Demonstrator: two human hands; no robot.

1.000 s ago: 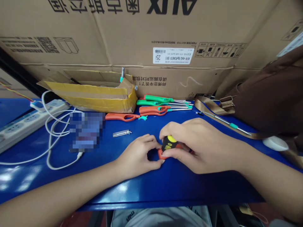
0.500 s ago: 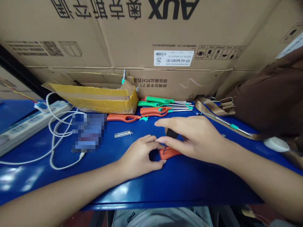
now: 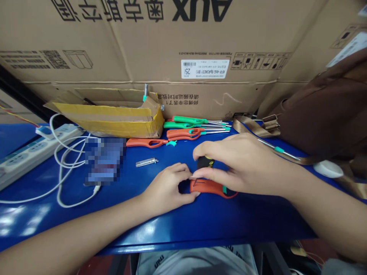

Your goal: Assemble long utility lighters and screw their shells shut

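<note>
The right hand (image 3: 243,164) has shifted since a second ago, baring more of the orange lighter handle (image 3: 209,187) on the bench (image 3: 206,225). Its fingers grip a black-and-yellow screwdriver (image 3: 205,162), the thin shaft slanting to the handle's near-left end, where work seems centred; the left hand's (image 3: 170,187) fingers pinch that end.

left fingers (image 3: 183,175) pinching, right fingers (image 3: 210,174) curled
</note>
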